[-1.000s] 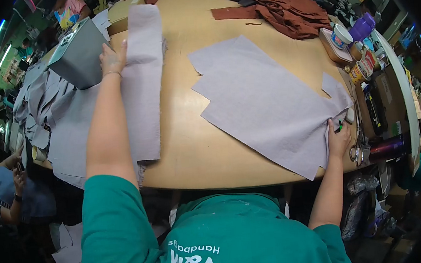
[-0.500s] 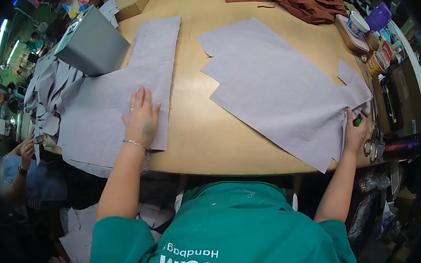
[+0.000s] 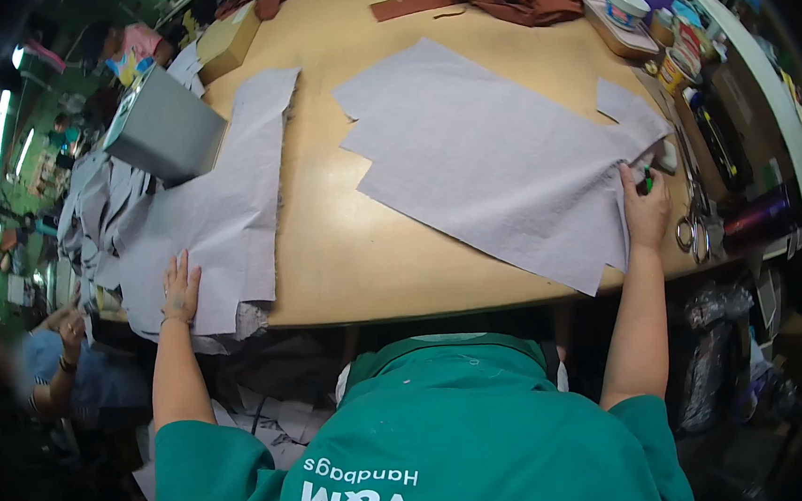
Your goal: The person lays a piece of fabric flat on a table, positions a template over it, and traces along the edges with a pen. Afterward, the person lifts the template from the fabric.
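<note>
Right fingers [image 3: 658,195] curl around a mostly hidden green object [image 3: 648,176].

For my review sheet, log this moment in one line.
left hand: flat on left cloth | right hand: touching right cloth

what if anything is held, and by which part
Right hand: the grey cloth, at its bunched right end, plus a mostly hidden green item. Left hand: nothing, flat on a second cloth.

Fabric [image 3: 488,159] on table [image 3: 316,248], scissors [image 3: 693,220] right (beside tumbler [image 3: 758,219])
</note>
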`<state>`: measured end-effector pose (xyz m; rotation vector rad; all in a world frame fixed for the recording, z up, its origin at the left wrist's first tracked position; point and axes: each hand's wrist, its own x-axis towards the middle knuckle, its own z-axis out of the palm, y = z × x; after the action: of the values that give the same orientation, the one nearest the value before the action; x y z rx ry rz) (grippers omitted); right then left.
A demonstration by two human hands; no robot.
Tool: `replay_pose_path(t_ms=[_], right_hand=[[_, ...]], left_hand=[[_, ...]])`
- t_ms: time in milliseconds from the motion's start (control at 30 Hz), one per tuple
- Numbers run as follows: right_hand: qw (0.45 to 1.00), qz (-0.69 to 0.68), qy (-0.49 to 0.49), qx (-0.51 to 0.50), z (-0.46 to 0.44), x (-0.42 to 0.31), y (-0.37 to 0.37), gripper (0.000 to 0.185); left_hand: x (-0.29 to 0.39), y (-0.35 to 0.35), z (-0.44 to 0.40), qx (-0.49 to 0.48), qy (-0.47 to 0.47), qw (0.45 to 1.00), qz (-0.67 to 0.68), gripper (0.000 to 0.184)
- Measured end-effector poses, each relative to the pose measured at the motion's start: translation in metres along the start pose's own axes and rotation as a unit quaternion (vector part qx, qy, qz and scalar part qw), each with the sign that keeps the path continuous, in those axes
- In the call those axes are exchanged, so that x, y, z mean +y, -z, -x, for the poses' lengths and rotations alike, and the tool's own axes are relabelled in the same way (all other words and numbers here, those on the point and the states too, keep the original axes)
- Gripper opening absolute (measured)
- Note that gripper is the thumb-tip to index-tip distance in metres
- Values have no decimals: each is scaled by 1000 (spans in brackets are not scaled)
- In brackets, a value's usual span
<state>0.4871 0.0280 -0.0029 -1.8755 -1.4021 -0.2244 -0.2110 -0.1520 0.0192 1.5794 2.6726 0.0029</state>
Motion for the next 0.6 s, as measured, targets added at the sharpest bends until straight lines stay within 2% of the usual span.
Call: replay_pose_path(t_ms=[100,133,200,233,267,333,367,400,500,533,567,600], right_hand=[[999,-30,-12,-5,1,-2,4,55],[997,-46,-44,-34,-1,-2,7,60],[985,-108,-120,-60,-1,-3,18,65],[975,-139,-157,-72,0,-5,24,67],[972,-138,-164,-93,3,-7,33,74],[982,-85,-125,-114,15,-9,44,76],[985,-57,-104,-123,21,-13,51,77],[984,-30,-108,-137,27,-27,61,76],[987,3,-98,-129,43,-8,57,73],[990,1,-91,-111,48,-5,59,60],[989,13,-84,-118,51,0,61,55],[989,26,-77,-127,53,5,63,51]], left_hand=[[-31,-8,-23,-10,-51,998,-29,55],[-2,11,-11,-17,-22,995,-101,55],[98,71,17,-28,39,970,-240,55],[109,64,6,95,-61,977,-181,53],[119,56,-5,213,-157,957,-117,51],[195,46,-9,241,-274,924,115,44],[243,49,2,200,-267,927,171,41],[270,28,-8,167,-253,936,182,47],[338,3,-17,108,-130,974,149,52],[353,5,-14,95,-107,981,128,52],[363,5,-13,79,-82,988,109,52],[366,1,-22,55,-78,983,157,46]])
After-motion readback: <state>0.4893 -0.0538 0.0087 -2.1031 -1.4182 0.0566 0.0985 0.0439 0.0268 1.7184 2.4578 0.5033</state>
